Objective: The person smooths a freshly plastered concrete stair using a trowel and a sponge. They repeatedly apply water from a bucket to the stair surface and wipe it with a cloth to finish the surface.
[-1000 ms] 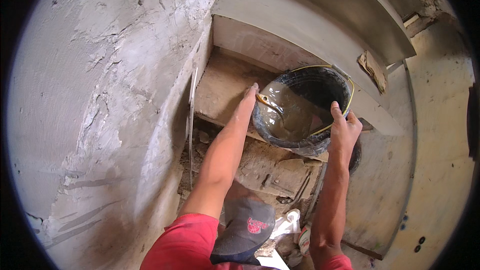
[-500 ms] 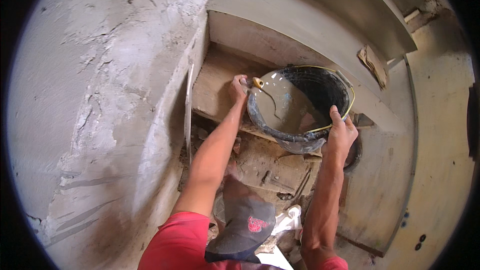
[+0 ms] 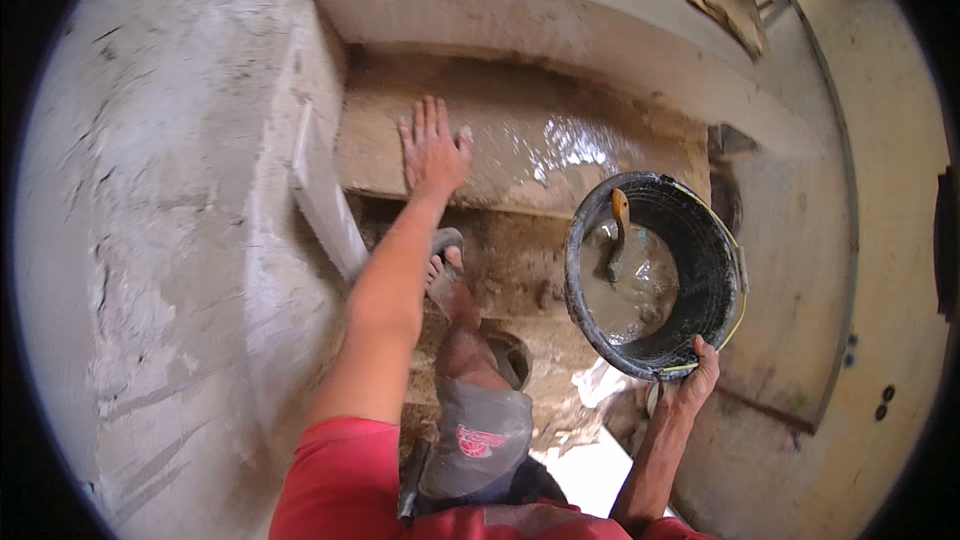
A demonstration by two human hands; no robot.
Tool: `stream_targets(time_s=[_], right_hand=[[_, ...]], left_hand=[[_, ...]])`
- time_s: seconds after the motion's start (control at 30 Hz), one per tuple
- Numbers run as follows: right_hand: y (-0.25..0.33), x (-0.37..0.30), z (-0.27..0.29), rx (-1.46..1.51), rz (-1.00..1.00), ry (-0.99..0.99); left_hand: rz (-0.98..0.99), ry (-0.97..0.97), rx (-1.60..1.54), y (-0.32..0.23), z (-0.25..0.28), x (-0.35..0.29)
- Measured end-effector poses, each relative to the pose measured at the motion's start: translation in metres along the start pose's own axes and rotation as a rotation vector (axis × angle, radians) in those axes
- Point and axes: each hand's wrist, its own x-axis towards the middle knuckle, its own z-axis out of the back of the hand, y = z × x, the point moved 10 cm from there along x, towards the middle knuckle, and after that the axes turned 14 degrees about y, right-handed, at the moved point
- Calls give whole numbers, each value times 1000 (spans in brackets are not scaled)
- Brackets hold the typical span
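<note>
My left hand (image 3: pixel 434 152) lies on the brown stair step (image 3: pixel 390 90), palm down with its fingers stretched out, and holds nothing. Wet, shiny liquid (image 3: pixel 585 143) covers the step to its right. My right hand (image 3: pixel 697 377) grips the near right rim of a black bucket (image 3: pixel 712 275), its thumb over the edge. Grey watery slurry (image 3: pixel 645 305) fills the bucket's bottom. A tool with a yellow-orange handle (image 3: pixel 621 208), possibly a brush, leans inside; its lower end is in the slurry. The bucket's yellow wire handle (image 3: pixel 741 318) rests against its right side.
A rough plastered wall (image 3: pixel 190 200) rises on the left, with a pale board (image 3: pixel 325 190) leaning beside the step. My sandalled foot (image 3: pixel 447 265) is on a lower step. At the upper right, crumpled brown paper (image 3: pixel 725 12) lies on a ledge near a large pale panel (image 3: pixel 890 190).
The bucket has moved off the step, right and toward me, and tilts less. My left hand has let go of its rim and lies on the step, which is wet.
</note>
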Motion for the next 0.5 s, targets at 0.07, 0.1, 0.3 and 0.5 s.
stream_targets(time_s=[0.07, 0.1, 0.3, 0.5], right_hand=[[-11, -24, 48, -54, -22, -226], [-19, -25, 50, -18, -3, -110], [-100, -23, 101, 24, -52, -115], [-205, -18, 90, 146, -173, -42]], left_hand=[[-52, 15, 23, -5, -4, 1], [-70, -1, 36, -7, -4, 1], [-162, 39, 57, -15, -9, 4], [-209, 50, 30, -15, -9, -3]])
